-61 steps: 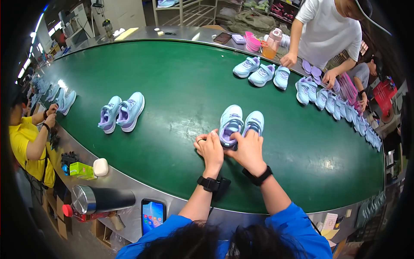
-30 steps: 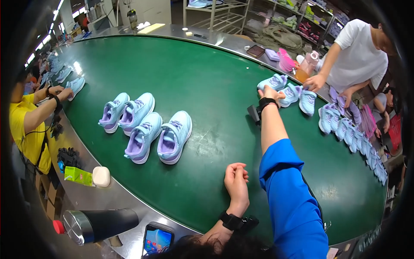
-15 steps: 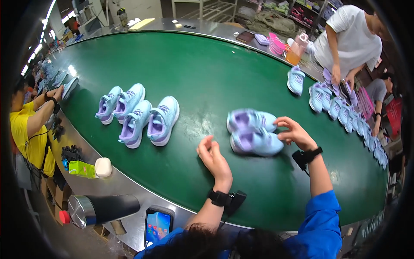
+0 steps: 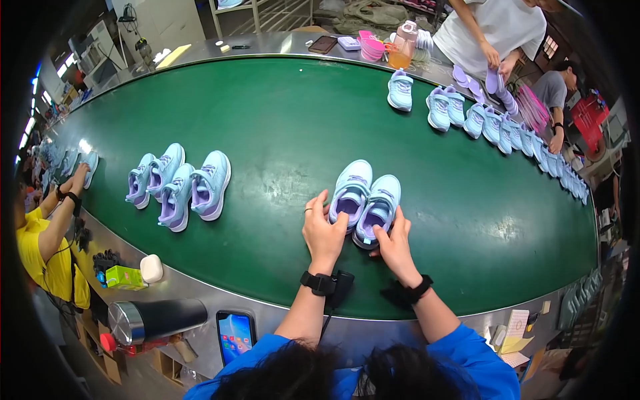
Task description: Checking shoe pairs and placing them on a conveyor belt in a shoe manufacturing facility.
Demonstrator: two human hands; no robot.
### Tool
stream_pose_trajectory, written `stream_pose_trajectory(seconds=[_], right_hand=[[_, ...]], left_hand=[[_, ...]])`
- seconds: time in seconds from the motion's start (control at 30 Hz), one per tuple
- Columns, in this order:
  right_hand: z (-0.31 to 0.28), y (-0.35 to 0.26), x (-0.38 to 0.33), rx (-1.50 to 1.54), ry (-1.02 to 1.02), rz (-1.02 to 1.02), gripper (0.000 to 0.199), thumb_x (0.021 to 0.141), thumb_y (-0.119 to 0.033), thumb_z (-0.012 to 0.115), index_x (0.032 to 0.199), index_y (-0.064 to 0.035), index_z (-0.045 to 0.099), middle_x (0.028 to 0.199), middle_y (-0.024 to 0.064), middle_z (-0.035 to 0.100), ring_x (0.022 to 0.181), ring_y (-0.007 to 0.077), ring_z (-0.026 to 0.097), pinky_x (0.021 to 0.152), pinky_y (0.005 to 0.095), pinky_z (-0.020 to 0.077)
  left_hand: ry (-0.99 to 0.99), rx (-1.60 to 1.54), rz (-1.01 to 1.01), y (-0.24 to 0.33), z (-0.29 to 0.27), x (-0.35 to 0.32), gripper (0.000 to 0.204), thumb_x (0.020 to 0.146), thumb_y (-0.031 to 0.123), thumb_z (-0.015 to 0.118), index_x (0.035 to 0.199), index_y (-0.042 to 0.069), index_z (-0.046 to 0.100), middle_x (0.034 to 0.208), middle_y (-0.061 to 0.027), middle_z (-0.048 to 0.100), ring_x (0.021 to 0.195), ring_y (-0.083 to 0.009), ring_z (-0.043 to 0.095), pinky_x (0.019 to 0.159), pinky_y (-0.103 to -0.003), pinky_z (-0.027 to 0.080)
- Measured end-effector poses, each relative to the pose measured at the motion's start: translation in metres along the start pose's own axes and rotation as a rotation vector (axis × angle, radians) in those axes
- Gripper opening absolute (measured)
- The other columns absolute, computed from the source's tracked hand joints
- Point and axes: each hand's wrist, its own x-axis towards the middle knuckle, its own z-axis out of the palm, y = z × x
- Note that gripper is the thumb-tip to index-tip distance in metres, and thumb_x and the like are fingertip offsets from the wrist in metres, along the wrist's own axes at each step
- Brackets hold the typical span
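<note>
In front of me a pair of light-blue children's sneakers with purple linings stands side by side on the green belt, toes pointing away. My left hand (image 4: 324, 230) grips the heel of the left sneaker (image 4: 354, 181), its thumb in the shoe opening. Likewise my right hand (image 4: 396, 248) is closed round the heel of the right sneaker (image 4: 384, 197), thumb at the collar. The two shoes touch or nearly touch each other.
Several matching sneakers (image 4: 212, 181) stand to the left on the green belt (image 4: 267, 100). More line the right edge, where a person in white (image 4: 493, 33) handles purple insoles (image 4: 493, 80). A person in yellow (image 4: 47, 233) works at left. A black bottle (image 4: 167, 319) and phone (image 4: 235, 337) lie nearby.
The sneaker pair has turned from toes pointing right to toes pointing away. My left hand, free before, now holds one shoe; my right hand has moved to the other's heel. The view has shifted.
</note>
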Motion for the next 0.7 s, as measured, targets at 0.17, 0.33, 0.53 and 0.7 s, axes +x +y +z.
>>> stream_pose_trajectory(seconds=[0.17,0.33,0.53,0.7], right_hand=[[-0.021,0.026,0.023,0.38,-0.068,0.05,0.045,0.078,-0.004,0.051,0.122,0.0062,0.051,0.103,0.0083,0.057,0.088,0.0157,0.054,0.084,0.0288,0.0432],[-0.033,0.044,0.028,0.601,-0.112,-0.057,0.041,0.081,-0.009,0.044,0.12,0.0033,0.051,0.104,0.0095,0.06,0.095,0.0173,0.058,0.08,0.0293,0.0489],[-0.056,0.02,0.022,0.743,-0.137,0.082,0.049,0.082,-0.008,0.045,0.13,0.0029,0.044,0.106,0.0112,0.06,0.099,0.0211,0.058,0.085,0.0332,0.0492],[-0.059,0.009,0.027,0.29,0.272,-0.344,0.061,0.072,0.0,0.059,0.132,-0.0072,0.049,0.119,0.0081,0.05,0.103,0.0162,0.052,0.067,0.0235,0.0501]], left_hand=[[-0.207,-0.469,-0.291,-0.018,-0.015,0.015,0.043,0.077,0.01,0.049,0.117,-0.003,0.061,0.115,-0.0091,0.06,0.097,-0.0153,0.06,0.081,-0.028,0.048],[-0.499,-0.838,-0.516,0.001,-0.006,0.008,0.054,0.08,0.012,0.04,0.131,0.001,0.051,0.126,-0.0096,0.055,0.106,-0.0166,0.057,0.086,-0.03,0.047],[-0.676,-1.074,-0.608,0.026,-0.003,0.001,0.064,0.081,0.013,0.04,0.145,0.012,0.031,0.131,-0.0126,0.051,0.107,-0.025,0.058,0.089,-0.042,0.049],[-0.415,-0.754,-0.135,0.017,0.01,-0.004,0.078,0.071,-0.009,0.051,0.144,0.011,0.035,0.132,-0.0087,0.037,0.111,-0.024,0.053,0.089,-0.035,0.051]])
